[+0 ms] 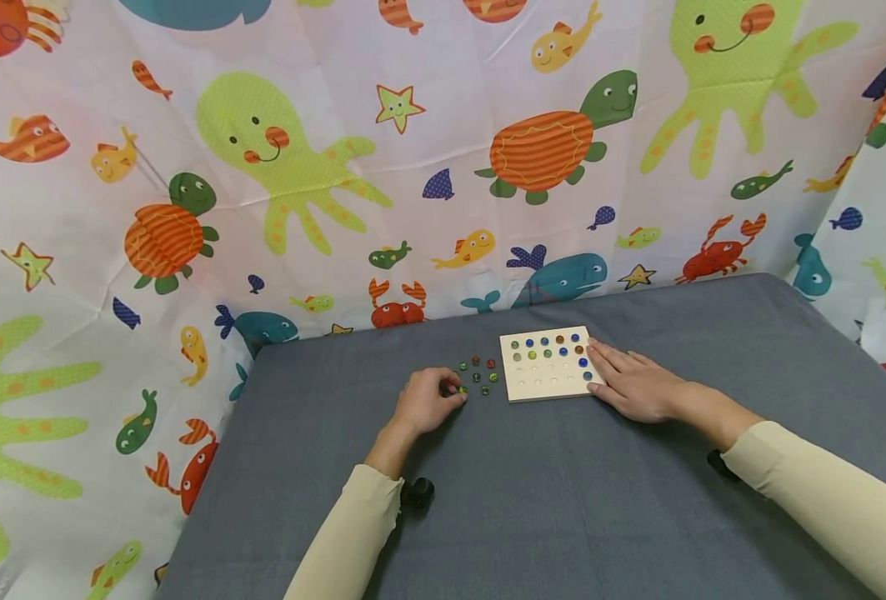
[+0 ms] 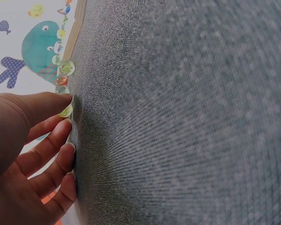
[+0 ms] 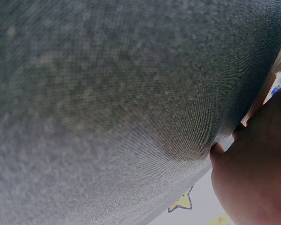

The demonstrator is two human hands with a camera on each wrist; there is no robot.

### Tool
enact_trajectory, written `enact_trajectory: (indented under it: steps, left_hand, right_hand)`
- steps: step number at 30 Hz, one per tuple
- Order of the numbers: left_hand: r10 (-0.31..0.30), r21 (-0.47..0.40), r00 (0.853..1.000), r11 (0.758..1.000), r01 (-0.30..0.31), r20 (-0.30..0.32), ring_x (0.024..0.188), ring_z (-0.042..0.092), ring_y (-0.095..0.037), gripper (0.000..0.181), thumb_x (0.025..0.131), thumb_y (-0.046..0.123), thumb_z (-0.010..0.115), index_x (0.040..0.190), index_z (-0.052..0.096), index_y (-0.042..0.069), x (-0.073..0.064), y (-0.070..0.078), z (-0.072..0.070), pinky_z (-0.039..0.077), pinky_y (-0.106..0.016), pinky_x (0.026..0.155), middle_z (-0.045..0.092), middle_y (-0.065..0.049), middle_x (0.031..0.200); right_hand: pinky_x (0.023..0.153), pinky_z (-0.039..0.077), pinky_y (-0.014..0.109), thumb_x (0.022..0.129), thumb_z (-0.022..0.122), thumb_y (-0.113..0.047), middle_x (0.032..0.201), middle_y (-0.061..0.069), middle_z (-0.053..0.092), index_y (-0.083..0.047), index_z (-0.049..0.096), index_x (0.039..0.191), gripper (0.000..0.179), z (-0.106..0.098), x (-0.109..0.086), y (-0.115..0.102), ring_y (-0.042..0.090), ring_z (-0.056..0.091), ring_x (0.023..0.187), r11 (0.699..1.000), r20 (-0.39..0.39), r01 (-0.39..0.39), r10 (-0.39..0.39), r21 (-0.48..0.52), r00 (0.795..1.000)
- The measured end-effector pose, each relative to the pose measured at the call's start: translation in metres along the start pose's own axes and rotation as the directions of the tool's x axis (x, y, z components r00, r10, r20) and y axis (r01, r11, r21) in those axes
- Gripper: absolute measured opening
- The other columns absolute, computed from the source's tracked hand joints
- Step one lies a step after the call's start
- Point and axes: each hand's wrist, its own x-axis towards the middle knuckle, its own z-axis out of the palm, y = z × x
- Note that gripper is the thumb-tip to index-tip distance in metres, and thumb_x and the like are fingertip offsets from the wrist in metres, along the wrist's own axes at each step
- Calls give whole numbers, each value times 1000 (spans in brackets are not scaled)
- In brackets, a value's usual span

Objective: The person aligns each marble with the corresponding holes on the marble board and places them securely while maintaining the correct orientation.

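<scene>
My left hand (image 1: 423,402) is low over the cloth, pinching a yellow-green glass marble (image 1: 463,390) between thumb and index finger. The left wrist view shows that marble (image 2: 65,111) at the fingertips, close to the cloth. Just beyond lie several loose marbles, among them a reddish marble (image 1: 491,363) and a green marble (image 1: 485,390). To their right is a pale wooden board (image 1: 519,392) with rows of round hollows. Blue, green, brown and yellowish marbles fill its two far rows and part of its right column. My right hand (image 1: 638,387) rests against the board's right edge, fingers extended.
A grey cloth (image 1: 510,500) covers the table. Behind and to the left hangs a white curtain (image 1: 443,75) printed with sea animals. A dark round object (image 1: 417,493) is at the left wrist.
</scene>
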Motion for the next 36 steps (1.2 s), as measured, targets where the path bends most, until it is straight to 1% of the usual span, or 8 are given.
enact_trajectory:
  steps: [5, 9, 11, 14, 20, 28, 34, 36]
  left_hand:
    - [-17, 10, 1000, 1000, 17, -4, 78, 60, -12, 12, 92, 25, 78, 101, 76, 17, 1, 1, 1, 50, -41, 74, 68, 7, 88]
    - [-20, 16, 1000, 1000, 20, -7, 78, 60, -12, 11, 93, 25, 78, 101, 76, 18, 2, 1, 1, 51, -42, 75, 68, 7, 89]
    - [-22, 14, 1000, 1000, 22, -5, 79, 61, -12, 11, 93, 25, 78, 102, 76, 18, 2, 1, 1, 51, -42, 75, 68, 7, 89]
    - [-25, 6, 1000, 1000, 25, -6, 78, 60, -12, 11, 93, 25, 78, 100, 75, 17, 2, 1, 1, 50, -41, 74, 68, 7, 87]
    - [-23, -10, 1000, 1000, 23, -14, 74, 59, -10, 9, 92, 25, 78, 94, 74, 17, 1, 1, 1, 48, -37, 70, 67, 8, 83]
    - [-25, -49, 1000, 998, 24, -13, 74, 61, -10, 11, 91, 23, 80, 94, 74, 14, -1, 2, 0, 48, -37, 69, 68, 6, 82]
    - [-29, -69, 999, 997, 27, -18, 73, 61, -9, 10, 91, 23, 80, 95, 74, 15, -3, 2, 1, 49, -36, 70, 69, 7, 82]
    - [-28, -74, 999, 997, 27, -19, 73, 61, -8, 10, 91, 22, 80, 95, 75, 15, -3, 1, 2, 49, -36, 71, 69, 7, 82]
  right_hand:
    - [117, 16, 68, 108, 35, -56, 169, 22, 13, 1, 17, 162, 80, -3, -1, 0, 44, 18, 153, 1000, -12, 21, -21, 11, 1000]
    - [117, 15, 68, 108, 35, -56, 169, 21, 12, 1, 17, 162, 80, -4, -1, 0, 43, 18, 153, 1000, -13, 20, -20, 14, 1000]
    - [119, 14, 66, 108, 34, -56, 170, 19, 10, 0, 16, 162, 79, -3, 0, 1, 40, 16, 155, 1000, 0, 9, -9, 12, 1000]
    - [118, 14, 66, 109, 37, -52, 170, 20, 10, 1, 16, 162, 77, -2, 1, 3, 40, 15, 155, 1000, 1, 11, -11, 13, 1000]
    - [118, 15, 67, 109, 36, -53, 170, 21, 10, 2, 16, 161, 79, -1, 2, 4, 41, 16, 155, 1000, -5, 17, -17, 17, 1000]
    - [118, 15, 66, 109, 34, -54, 170, 20, 10, 1, 16, 162, 78, -1, 0, 2, 41, 15, 155, 1000, -5, 13, -13, 12, 1000]
    - [118, 15, 67, 108, 32, -58, 169, 21, 11, 1, 16, 162, 81, 0, -2, 2, 42, 17, 154, 1000, -16, 25, -25, 2, 1000]
    - [118, 15, 67, 108, 33, -56, 169, 21, 11, 1, 16, 162, 80, 1, -2, 2, 42, 17, 154, 1000, -16, 24, -24, 1, 1000]
